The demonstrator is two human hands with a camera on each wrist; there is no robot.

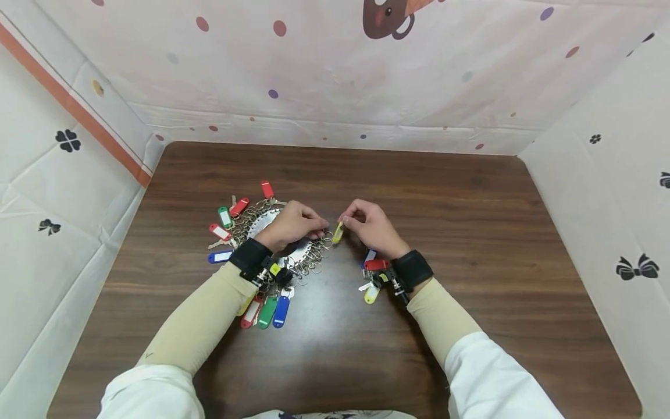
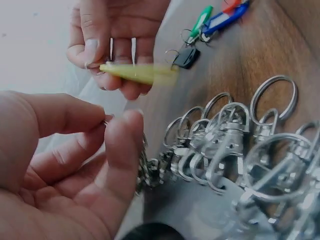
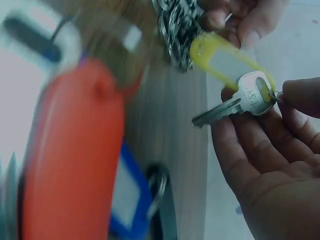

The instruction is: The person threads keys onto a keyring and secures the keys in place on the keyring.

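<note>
A silver disc (image 1: 260, 223) lies on the table, its edge ringed with metal swivel clasps (image 2: 227, 135) and split rings (image 2: 274, 100). My left hand (image 1: 294, 224) is over its right side. In the left wrist view, that hand's thumb and finger pinch a small bit of metal, mostly hidden, probably a clasp or ring. To its right, my right hand (image 1: 373, 228) pinches the small ring of a yellow key tag (image 1: 338, 233). In the right wrist view, a silver key (image 3: 252, 95) hangs on the same ring, in front of the tag (image 3: 231, 62).
Red, green and blue key tags (image 1: 224, 217) with keys hang around the disc's left side; more tags (image 1: 267, 312) fan out at its front. Under the right wrist lie several loose tags, including a red one (image 1: 376, 265) and a yellow one (image 1: 371, 294). Patterned sheets surround the wooden table (image 1: 502, 256).
</note>
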